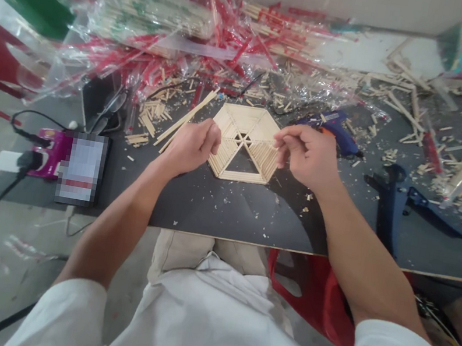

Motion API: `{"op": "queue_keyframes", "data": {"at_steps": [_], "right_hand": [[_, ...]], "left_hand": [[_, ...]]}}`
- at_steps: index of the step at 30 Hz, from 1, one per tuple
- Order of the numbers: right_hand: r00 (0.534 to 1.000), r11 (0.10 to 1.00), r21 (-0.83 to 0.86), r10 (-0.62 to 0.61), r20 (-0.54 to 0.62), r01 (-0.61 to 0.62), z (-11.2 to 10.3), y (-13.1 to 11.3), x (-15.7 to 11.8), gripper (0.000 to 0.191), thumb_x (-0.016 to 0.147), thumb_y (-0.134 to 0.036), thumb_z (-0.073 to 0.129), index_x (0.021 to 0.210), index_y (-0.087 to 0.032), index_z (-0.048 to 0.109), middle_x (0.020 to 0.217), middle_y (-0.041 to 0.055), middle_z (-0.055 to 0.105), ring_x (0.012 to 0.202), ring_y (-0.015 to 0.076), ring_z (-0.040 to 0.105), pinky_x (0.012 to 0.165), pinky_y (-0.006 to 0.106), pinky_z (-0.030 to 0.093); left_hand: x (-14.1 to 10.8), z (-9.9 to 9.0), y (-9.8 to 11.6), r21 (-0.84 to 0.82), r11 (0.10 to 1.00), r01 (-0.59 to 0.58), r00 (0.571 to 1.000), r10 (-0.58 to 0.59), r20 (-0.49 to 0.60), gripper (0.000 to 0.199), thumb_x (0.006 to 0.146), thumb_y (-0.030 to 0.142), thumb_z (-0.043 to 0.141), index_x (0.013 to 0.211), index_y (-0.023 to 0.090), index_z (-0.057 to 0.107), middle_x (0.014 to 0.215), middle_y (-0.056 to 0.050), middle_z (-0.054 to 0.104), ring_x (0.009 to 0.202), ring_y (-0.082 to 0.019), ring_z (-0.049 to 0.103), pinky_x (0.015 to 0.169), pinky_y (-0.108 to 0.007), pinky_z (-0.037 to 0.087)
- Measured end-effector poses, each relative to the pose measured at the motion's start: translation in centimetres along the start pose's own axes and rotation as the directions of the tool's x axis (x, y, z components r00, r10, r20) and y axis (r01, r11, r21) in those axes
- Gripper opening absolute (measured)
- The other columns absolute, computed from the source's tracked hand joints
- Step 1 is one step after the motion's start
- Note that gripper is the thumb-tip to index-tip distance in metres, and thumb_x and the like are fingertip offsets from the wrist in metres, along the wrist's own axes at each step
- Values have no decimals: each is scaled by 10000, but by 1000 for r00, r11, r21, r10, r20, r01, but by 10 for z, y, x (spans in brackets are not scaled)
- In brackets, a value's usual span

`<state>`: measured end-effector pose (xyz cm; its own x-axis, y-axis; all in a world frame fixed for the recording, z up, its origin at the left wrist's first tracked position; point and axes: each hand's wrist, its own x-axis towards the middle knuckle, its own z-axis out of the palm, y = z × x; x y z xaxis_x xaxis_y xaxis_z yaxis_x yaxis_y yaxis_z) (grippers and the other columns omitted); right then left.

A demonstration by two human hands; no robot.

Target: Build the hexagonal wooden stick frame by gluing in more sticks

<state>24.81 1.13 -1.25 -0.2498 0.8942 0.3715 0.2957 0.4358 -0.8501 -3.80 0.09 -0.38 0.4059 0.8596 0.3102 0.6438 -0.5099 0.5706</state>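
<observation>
A hexagonal frame of pale wooden sticks [240,117] lies on the dark table between my hands. Its spokes meet in the middle, and rows of sticks fill most of its wedges; the wedge nearest me is largely open. My left hand [195,144] is closed at the frame's left edge, with the thumb against the curled fingers. At the right edge, my right hand [308,153] has its fingers bent in toward the thumb in a pinch. Whatever either hand holds, if anything, is hidden. Loose sticks [187,119] lie just behind my left hand.
A blue glue gun [332,122] rests behind my right hand, and a dark blue cutter [394,206] lies farther right. On the left are a phone [81,168] and a purple power strip [53,152]. Plastic-wrapped stick bundles [151,12] and scraps cover the back.
</observation>
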Motion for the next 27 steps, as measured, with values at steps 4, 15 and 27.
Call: {"op": "queue_keyframes", "data": {"at_steps": [4, 15, 27], "right_hand": [[1000, 999, 45, 4, -12, -3, -1, -2, 0, 423, 1031, -626, 630, 958, -229, 758, 805, 49, 763, 636, 175, 750, 593, 349, 675], [985, 987, -144, -87, -152, 65, -5, 7, 3, 197, 1060, -402, 642, 1084, -262, 779, 955, 53, 800, 737, 192, 782, 728, 374, 677], [832, 981, -130, -47, 553, 142, -34, -13, 9, 287, 921, -432, 807, 1127, -237, 851, 920, 46, 794, 683, 138, 638, 635, 293, 482]], "left_hand": [[-1, -3, 3, 7, 999, -47, 991, 46, 122, 375, 1126, 345, 315, 894, 237, 590, 749, -30, 731, 632, -154, 675, 673, -322, 516], [-1, -6, 17, -211, 977, 5, 996, 13, 84, 327, 1067, 274, 471, 956, 169, 761, 879, -54, 842, 783, -158, 809, 772, -268, 624], [-1, -1, 12, 71, 996, -50, 998, 53, -41, 283, 1052, 324, 567, 924, 204, 789, 743, -19, 792, 748, -175, 746, 804, -310, 568]]}}
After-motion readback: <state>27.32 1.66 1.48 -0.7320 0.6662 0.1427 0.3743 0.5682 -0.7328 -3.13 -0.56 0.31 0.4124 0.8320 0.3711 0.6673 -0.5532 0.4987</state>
